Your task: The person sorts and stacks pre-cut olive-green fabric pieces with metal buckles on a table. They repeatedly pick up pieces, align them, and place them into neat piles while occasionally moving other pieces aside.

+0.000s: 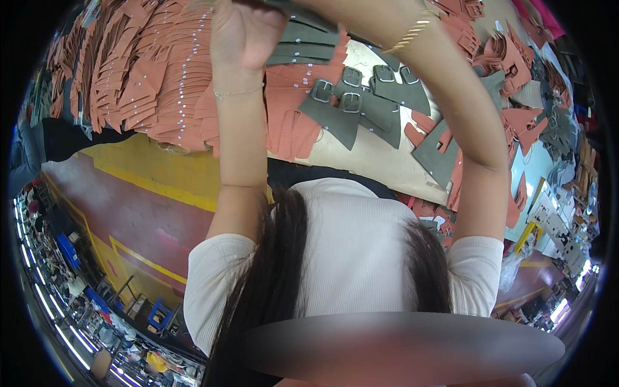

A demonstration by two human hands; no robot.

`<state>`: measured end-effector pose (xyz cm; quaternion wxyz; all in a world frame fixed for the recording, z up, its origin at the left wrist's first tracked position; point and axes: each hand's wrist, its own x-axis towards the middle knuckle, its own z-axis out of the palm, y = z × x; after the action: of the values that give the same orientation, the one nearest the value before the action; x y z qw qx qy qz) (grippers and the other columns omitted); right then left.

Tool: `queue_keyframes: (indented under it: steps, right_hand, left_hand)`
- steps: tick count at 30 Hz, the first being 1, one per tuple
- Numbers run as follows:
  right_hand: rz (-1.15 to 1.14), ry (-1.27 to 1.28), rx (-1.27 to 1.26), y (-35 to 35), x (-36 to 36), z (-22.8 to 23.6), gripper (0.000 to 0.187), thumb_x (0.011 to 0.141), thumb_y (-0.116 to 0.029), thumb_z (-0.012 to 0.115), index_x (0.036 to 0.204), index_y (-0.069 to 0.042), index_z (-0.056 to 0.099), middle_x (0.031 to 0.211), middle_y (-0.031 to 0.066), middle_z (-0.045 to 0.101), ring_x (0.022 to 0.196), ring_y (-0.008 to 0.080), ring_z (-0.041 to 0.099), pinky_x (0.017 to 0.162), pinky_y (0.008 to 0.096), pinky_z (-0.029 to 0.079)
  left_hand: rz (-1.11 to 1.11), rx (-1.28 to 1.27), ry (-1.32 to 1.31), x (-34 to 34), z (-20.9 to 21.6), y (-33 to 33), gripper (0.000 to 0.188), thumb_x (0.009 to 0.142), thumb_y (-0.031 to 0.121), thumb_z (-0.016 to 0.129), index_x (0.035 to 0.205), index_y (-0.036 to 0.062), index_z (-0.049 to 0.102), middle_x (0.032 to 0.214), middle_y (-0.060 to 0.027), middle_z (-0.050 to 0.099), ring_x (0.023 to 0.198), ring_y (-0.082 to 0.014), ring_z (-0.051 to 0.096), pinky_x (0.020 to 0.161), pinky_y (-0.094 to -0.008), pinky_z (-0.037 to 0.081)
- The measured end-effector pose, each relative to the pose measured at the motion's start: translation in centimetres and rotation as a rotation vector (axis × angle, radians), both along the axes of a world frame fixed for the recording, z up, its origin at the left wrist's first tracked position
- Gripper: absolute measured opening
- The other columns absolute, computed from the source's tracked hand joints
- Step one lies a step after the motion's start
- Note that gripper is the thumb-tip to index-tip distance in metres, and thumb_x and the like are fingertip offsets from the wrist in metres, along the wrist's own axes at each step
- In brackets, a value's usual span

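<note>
Piece of dark grey material [309, 14] is cut off by the upper edge of the view; its visible long side is slanted from upper left to lower right, with the visible end pointed rightward and slightly toward the body. Its full shape cannot be told.

Beneath the hands, a beige-topped bench [401, 162] is largely covered. Rows of orange-red cut pieces [155, 84] are spread to the left of the left hand [248, 31]. Beyond its wrist to the right, a grey stack [306, 53] is laid on orange-red ones. Closer to the body than the hands, and to their right, grey pieces with buckles [335, 122] are scattered, several overlapped. Farther right, past the right forearm [387, 22], more orange-red and grey parts are heaped. Below the left elbow, a dark red floor [142, 193] is crossed by yellow bands [161, 164], and far down on that side rows of lights [72, 347] are seen.

The dark grey piece is placed just right of the left palm and beside the right forearm. The left palm is turned to view, but its fingers are cropped, so their spread and grip cannot be told. The right hand is hidden past the upper edge; its hold cannot be told either.
</note>
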<state>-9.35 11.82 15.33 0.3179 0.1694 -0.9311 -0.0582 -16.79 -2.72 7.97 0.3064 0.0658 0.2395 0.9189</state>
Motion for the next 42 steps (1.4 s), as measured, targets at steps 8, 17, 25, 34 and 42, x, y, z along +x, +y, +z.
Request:
queue_keyframes:
  steps: [8, 17, 25, 34, 42]
  right_hand:
    - [0.21, 0.17, -0.261, -0.7, -1.3, -3.7, 0.012, 0.081, -0.017, 0.067, 0.086, -0.007, 0.062, 0.084, 0.0046, 0.058, 0.079, 0.023, 0.061, 0.068, 0.0365, 0.05]
    - [-0.019, -0.122, -0.257, 1.9, 4.0, -17.1, 0.017, 0.079, -0.023, 0.074, 0.092, -0.015, 0.067, 0.116, -0.0002, 0.061, 0.094, 0.0223, 0.056, 0.081, 0.0373, 0.044]
    - [-0.133, -0.069, -0.092, 1.3, 3.9, -21.9, 0.021, 0.077, -0.024, 0.075, 0.097, -0.02, 0.069, 0.119, -0.0053, 0.058, 0.1, 0.018, 0.053, 0.091, 0.0388, 0.038]
    - [-0.095, -0.169, -0.949, 1.0, -0.5, -15.4, 0.011, 0.075, -0.016, 0.071, 0.083, -0.009, 0.069, 0.096, 0.0038, 0.068, 0.086, 0.0241, 0.062, 0.077, 0.0348, 0.049]
    - [0.153, 0.012, -0.841, -0.7, -3.7, -7.0, 0.013, 0.091, -0.013, 0.065, 0.099, -0.003, 0.062, 0.087, 0.0104, 0.067, 0.067, 0.0217, 0.063, 0.063, 0.0312, 0.049]
  left_hand:
    - [-0.026, 0.059, 0.072, -4.9, -3.4, -2.4, 0.037, 0.103, 0.023, 0.048, 0.132, -0.0007, 0.052, 0.129, -0.0166, 0.061, 0.121, -0.0288, 0.058, 0.105, -0.0442, 0.046]
    - [0.306, -0.015, 0.017, -6.9, -4.4, -7.5, 0.038, 0.102, 0.015, 0.045, 0.136, -0.0013, 0.05, 0.139, -0.0168, 0.057, 0.128, -0.0311, 0.055, 0.111, -0.0471, 0.041]
    - [0.438, -0.196, 0.03, -6.6, -4.4, -9.5, 0.041, 0.103, 0.013, 0.043, 0.141, -0.0019, 0.041, 0.146, -0.0189, 0.046, 0.136, -0.0338, 0.045, 0.114, -0.0535, 0.035]
    - [0.575, -0.382, -0.107, -2.2, -2.0, -9.3, 0.045, 0.105, 0.026, 0.037, 0.142, 0.0003, 0.041, 0.147, -0.018, 0.045, 0.136, -0.0333, 0.045, 0.113, -0.0547, 0.036]
    - [0.496, -0.328, -0.058, -1.9, -4.5, -9.9, 0.05, 0.104, 0.041, 0.041, 0.139, 0.0056, 0.047, 0.136, -0.0127, 0.055, 0.125, -0.0272, 0.053, 0.102, -0.0476, 0.046]
